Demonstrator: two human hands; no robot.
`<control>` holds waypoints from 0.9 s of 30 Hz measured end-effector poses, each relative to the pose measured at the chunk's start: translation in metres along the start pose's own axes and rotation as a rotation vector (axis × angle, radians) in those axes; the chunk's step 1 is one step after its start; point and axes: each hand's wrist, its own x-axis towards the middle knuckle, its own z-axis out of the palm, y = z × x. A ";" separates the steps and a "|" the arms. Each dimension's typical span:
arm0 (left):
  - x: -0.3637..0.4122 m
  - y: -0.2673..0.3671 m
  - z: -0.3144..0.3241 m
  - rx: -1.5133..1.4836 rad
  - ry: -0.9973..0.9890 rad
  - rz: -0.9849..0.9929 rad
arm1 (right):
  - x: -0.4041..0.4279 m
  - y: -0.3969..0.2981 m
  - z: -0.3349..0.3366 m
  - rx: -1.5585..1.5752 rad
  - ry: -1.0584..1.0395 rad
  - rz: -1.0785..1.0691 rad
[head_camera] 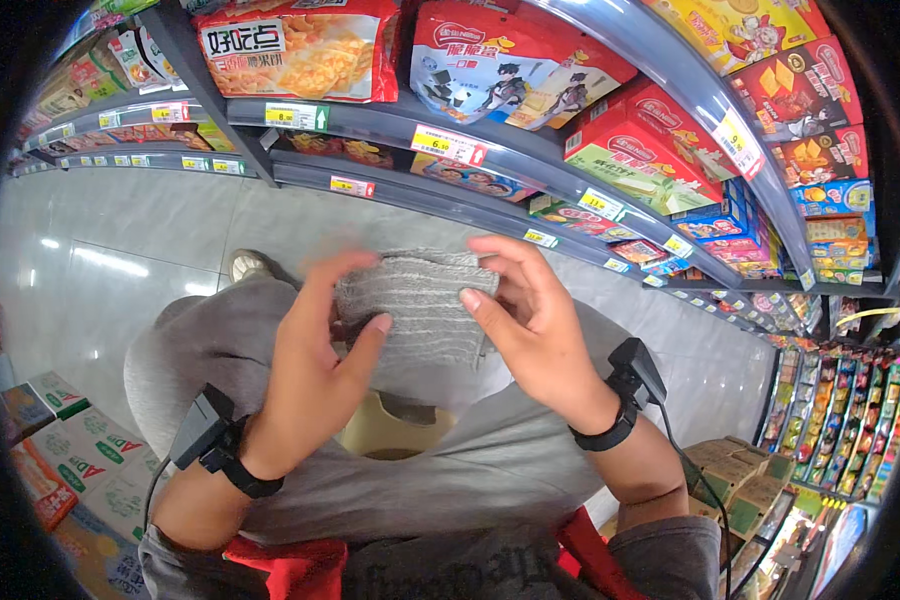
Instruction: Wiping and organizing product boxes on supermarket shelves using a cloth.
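Observation:
A folded grey striped cloth (427, 307) is held up in front of me, above my lap. At its right edge my right hand (536, 330) grips it, thumb on the near face and fingers behind. My left hand (319, 360) is at the cloth's left side, thumb over the near face and index finger by the top edge. Motion blurs its other fingers, so I cannot tell whether it grips the fabric. Each wrist wears a black strap with a boxy device, the left device (208, 420) and the right device (637, 371), both with cables.
Ahead, a shop shelf (525, 154) carries a red biscuit bag (300, 56), snack pouches (495, 64) and biscuit boxes (645, 150). A beige stool (397, 431) shows between my legs. Cartons (94, 465) stand at left, cardboard boxes (735, 472) at right. Grey tiles (172, 214) cover the floor.

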 end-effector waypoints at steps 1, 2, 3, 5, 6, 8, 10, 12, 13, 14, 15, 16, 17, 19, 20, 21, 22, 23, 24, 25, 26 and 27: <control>-0.001 -0.003 -0.001 0.006 0.001 -0.003 | 0.000 -0.004 0.000 -0.011 0.005 0.041; -0.001 -0.006 0.001 -0.028 -0.027 -0.025 | -0.002 -0.007 -0.002 -0.029 0.012 0.082; -0.002 -0.008 0.001 -0.062 -0.055 -0.048 | -0.002 -0.008 -0.003 -0.029 0.010 0.082; -0.002 -0.003 -0.001 -0.053 -0.075 -0.074 | 0.000 -0.007 -0.005 -0.180 -0.048 0.009; -0.001 -0.003 -0.002 -0.044 -0.098 -0.099 | 0.000 -0.006 -0.007 -0.180 -0.050 0.010; -0.002 -0.007 -0.001 -0.055 -0.094 -0.093 | 0.001 -0.004 -0.008 -0.273 -0.124 -0.038; -0.002 -0.010 -0.003 -0.065 -0.089 -0.082 | 0.001 0.001 -0.006 -0.301 -0.101 -0.082; -0.003 -0.013 -0.004 -0.012 -0.080 -0.020 | 0.003 0.002 -0.004 -0.329 -0.076 -0.120; -0.003 -0.013 -0.004 -0.013 -0.079 -0.019 | 0.004 0.001 -0.003 -0.349 -0.067 -0.125; -0.003 -0.012 -0.003 -0.108 -0.062 -0.064 | 0.004 0.000 -0.003 -0.369 -0.059 -0.131; -0.004 -0.011 -0.003 -0.202 -0.046 -0.108 | 0.005 0.000 -0.003 -0.371 -0.058 -0.132; -0.003 -0.010 -0.002 -0.204 -0.045 -0.106 | 0.005 0.001 -0.004 -0.363 -0.042 -0.142; -0.003 -0.010 -0.002 -0.245 -0.013 -0.147 | 0.006 0.003 -0.004 -0.353 -0.028 -0.152; -0.003 -0.010 -0.003 -0.285 0.021 -0.187 | 0.007 0.003 -0.004 -0.358 -0.017 -0.162; -0.002 -0.011 -0.005 -0.284 0.021 -0.217 | 0.008 0.003 -0.004 -0.365 -0.004 -0.170; -0.002 -0.011 -0.006 -0.283 0.023 -0.246 | 0.009 0.003 -0.005 -0.366 -0.003 -0.175; -0.001 -0.010 -0.007 -0.283 0.024 -0.241 | 0.009 0.003 -0.006 -0.370 0.005 -0.192; -0.002 -0.008 -0.009 -0.303 0.003 -0.256 | 0.009 0.003 -0.007 -0.375 0.013 -0.209; -0.002 -0.007 -0.010 -0.324 -0.019 -0.271 | 0.009 0.003 -0.007 -0.376 0.012 -0.215; -0.002 -0.007 -0.007 -0.324 -0.015 -0.266 | 0.009 0.003 -0.007 -0.347 0.012 -0.209; -0.001 -0.006 -0.002 -0.391 0.020 -0.223 | 0.008 0.004 -0.007 -0.319 0.012 -0.204; -0.001 -0.007 0.001 -0.459 0.055 -0.180 | 0.007 0.005 -0.008 -0.323 0.009 -0.210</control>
